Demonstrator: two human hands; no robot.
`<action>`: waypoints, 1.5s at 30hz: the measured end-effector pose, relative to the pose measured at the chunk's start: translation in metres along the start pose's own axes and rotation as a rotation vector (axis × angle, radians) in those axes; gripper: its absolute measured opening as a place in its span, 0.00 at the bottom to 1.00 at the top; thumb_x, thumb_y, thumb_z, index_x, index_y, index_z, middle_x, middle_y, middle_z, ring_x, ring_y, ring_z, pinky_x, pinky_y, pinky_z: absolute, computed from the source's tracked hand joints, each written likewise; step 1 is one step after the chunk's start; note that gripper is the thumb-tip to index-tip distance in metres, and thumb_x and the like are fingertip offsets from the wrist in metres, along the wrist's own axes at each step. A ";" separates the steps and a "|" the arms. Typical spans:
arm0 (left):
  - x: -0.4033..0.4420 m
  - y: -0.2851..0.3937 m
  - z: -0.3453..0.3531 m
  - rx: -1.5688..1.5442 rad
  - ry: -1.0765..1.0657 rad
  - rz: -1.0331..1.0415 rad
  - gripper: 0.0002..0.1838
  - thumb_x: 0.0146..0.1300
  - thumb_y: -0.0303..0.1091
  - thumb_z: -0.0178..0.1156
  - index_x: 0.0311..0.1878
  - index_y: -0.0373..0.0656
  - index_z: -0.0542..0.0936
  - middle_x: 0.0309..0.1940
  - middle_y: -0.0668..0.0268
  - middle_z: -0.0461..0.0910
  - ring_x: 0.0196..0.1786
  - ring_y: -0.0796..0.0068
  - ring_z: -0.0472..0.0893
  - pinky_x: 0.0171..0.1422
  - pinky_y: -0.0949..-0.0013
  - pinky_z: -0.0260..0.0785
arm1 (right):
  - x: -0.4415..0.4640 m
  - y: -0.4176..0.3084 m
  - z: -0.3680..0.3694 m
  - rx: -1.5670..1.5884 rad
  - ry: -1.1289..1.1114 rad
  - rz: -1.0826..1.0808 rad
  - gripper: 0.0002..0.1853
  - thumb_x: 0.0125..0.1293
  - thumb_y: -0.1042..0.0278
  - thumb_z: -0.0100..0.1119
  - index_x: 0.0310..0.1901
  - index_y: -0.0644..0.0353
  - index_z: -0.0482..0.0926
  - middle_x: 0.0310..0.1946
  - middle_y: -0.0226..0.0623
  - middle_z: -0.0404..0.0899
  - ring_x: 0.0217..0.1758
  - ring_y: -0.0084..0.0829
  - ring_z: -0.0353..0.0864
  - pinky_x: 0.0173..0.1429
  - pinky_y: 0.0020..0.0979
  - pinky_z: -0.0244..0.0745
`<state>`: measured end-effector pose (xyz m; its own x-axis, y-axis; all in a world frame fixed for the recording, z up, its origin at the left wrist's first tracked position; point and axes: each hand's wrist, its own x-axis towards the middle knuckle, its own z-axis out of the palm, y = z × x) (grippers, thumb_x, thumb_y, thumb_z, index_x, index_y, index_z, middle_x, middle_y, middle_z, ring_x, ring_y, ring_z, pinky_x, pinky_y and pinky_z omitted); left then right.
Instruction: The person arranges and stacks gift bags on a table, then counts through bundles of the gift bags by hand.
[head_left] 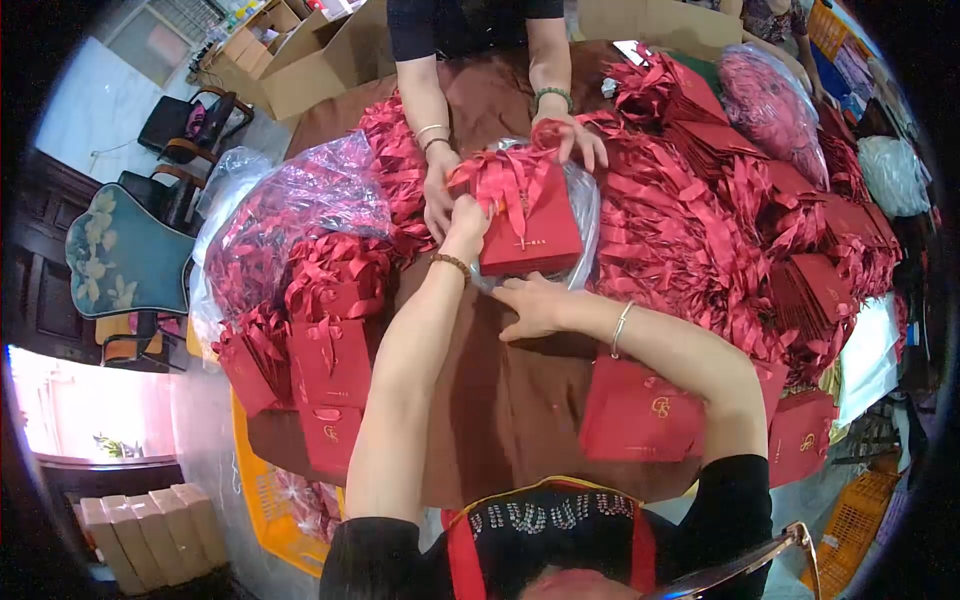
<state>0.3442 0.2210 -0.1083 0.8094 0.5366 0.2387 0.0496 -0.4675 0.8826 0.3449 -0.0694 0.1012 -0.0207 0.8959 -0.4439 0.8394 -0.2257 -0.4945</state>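
Seemingly sheathing a red paper-bag stack point(545, 240) in clear plastic point(588, 215), curling left grip point(468, 222) (hold unclear), splaying right grip point(534, 305) beside the stack, next needing steadying.

Red bags point(635, 415) on brown tablecloth point(505, 410)

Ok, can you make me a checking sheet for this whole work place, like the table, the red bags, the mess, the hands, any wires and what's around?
Surface: brown cloth, creased, showing between the heaps.
Job's things: stack of red bags on clear plastic; pinkish-red ribbons lie on top.
Clutter: left heap and right heap of ribboned red bags.
Hands: left hand at the ribbons, grip unclear; right hand open by the stack's near edge.
Cables: nothing clearly seen.
Surroundings: co-worker's hands opposite, at the stack; teal chair; cardboard boxes; yellow crate.
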 end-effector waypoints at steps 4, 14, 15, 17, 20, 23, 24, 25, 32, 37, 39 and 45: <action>-0.017 0.072 0.016 0.434 -0.066 -0.226 0.08 0.63 0.29 0.44 0.40 0.44 0.74 0.21 0.62 0.75 0.27 0.65 0.75 0.32 0.62 0.70 | -0.008 0.001 0.009 -0.066 0.037 -0.029 0.38 0.53 0.50 0.62 0.64 0.52 0.61 0.63 0.43 0.60 0.63 0.52 0.61 0.63 0.49 0.64; -0.030 0.178 0.013 0.759 0.004 -0.330 0.08 0.59 0.32 0.55 0.38 0.39 0.78 0.34 0.60 0.79 0.37 0.69 0.76 0.38 0.63 0.69 | -0.015 -0.003 0.008 -0.030 0.064 -0.176 0.33 0.56 0.58 0.59 0.64 0.49 0.61 0.60 0.39 0.67 0.59 0.49 0.68 0.60 0.44 0.68; -0.030 0.179 0.018 0.157 0.239 -0.613 0.11 0.56 0.30 0.60 0.43 0.40 0.78 0.40 0.64 0.79 0.41 0.71 0.76 0.39 0.64 0.71 | -0.015 -0.002 0.008 -0.034 0.061 -0.177 0.33 0.56 0.58 0.59 0.64 0.49 0.61 0.60 0.39 0.67 0.59 0.49 0.68 0.60 0.44 0.68; -0.027 0.173 0.019 0.121 0.234 -0.593 0.14 0.55 0.30 0.61 0.45 0.39 0.77 0.43 0.63 0.78 0.43 0.70 0.77 0.40 0.65 0.72 | -0.017 0.003 0.007 -0.034 0.063 -0.198 0.31 0.57 0.61 0.58 0.63 0.50 0.62 0.57 0.40 0.70 0.57 0.48 0.70 0.60 0.41 0.67; -0.015 0.113 0.024 -0.183 0.125 -0.621 0.20 0.54 0.31 0.65 0.50 0.36 0.75 0.45 0.62 0.78 0.44 0.71 0.78 0.43 0.65 0.74 | -0.033 0.004 0.000 -0.004 0.108 -0.221 0.32 0.57 0.63 0.58 0.63 0.54 0.60 0.60 0.45 0.66 0.57 0.51 0.69 0.60 0.41 0.67; -0.017 0.107 0.024 -0.238 0.092 -0.580 0.22 0.50 0.30 0.69 0.49 0.36 0.76 0.39 0.63 0.81 0.41 0.72 0.79 0.42 0.65 0.73 | -0.030 0.019 0.010 0.062 0.227 -0.273 0.33 0.57 0.64 0.59 0.63 0.59 0.58 0.59 0.50 0.64 0.56 0.52 0.69 0.59 0.42 0.67; -0.018 0.104 0.025 -0.239 0.096 -0.580 0.22 0.50 0.30 0.69 0.49 0.36 0.76 0.39 0.63 0.81 0.41 0.72 0.79 0.42 0.65 0.73 | -0.032 0.020 0.008 0.059 0.225 -0.276 0.33 0.57 0.64 0.59 0.63 0.59 0.58 0.59 0.50 0.64 0.56 0.52 0.69 0.59 0.42 0.67; -0.019 0.101 0.025 -0.164 0.105 -0.561 0.22 0.50 0.32 0.69 0.48 0.35 0.76 0.39 0.63 0.81 0.41 0.72 0.79 0.42 0.66 0.73 | -0.033 0.021 0.006 0.093 0.275 -0.205 0.34 0.57 0.63 0.59 0.64 0.60 0.57 0.57 0.51 0.64 0.56 0.53 0.69 0.59 0.42 0.67; -0.029 0.163 0.018 0.416 0.163 -0.590 0.33 0.41 0.47 0.73 0.46 0.31 0.77 0.39 0.61 0.81 0.40 0.72 0.78 0.41 0.67 0.70 | -0.023 0.024 -0.007 -0.143 0.655 -0.179 0.16 0.57 0.63 0.58 0.44 0.63 0.73 0.40 0.44 0.71 0.42 0.44 0.73 0.48 0.39 0.70; -0.025 0.146 0.016 0.270 0.080 -0.507 0.37 0.41 0.51 0.73 0.46 0.28 0.76 0.38 0.58 0.81 0.39 0.71 0.78 0.41 0.66 0.70 | 0.010 0.051 0.000 -0.309 0.767 -0.096 0.17 0.61 0.57 0.53 0.47 0.58 0.73 0.47 0.47 0.70 0.51 0.50 0.70 0.48 0.50 0.72; -0.027 0.166 0.008 0.322 -0.016 -0.523 0.41 0.40 0.57 0.71 0.43 0.24 0.76 0.37 0.53 0.81 0.39 0.68 0.80 0.42 0.66 0.71 | 0.011 0.053 0.006 -0.299 0.680 -0.019 0.19 0.59 0.56 0.55 0.52 0.51 0.72 0.54 0.47 0.65 0.58 0.56 0.63 0.50 0.58 0.70; -0.046 0.215 0.004 0.474 0.051 -0.508 0.43 0.40 0.66 0.66 0.35 0.24 0.78 0.34 0.42 0.79 0.41 0.53 0.80 0.44 0.59 0.71 | 0.003 0.041 -0.015 -0.240 0.526 0.023 0.21 0.57 0.60 0.56 0.52 0.56 0.74 0.53 0.51 0.68 0.57 0.52 0.67 0.61 0.44 0.64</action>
<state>0.3201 0.0926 0.0688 0.5902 0.7970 -0.1283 0.6746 -0.3997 0.6206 0.3874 -0.0701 0.0910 0.2200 0.9754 0.0094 0.9375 -0.2088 -0.2785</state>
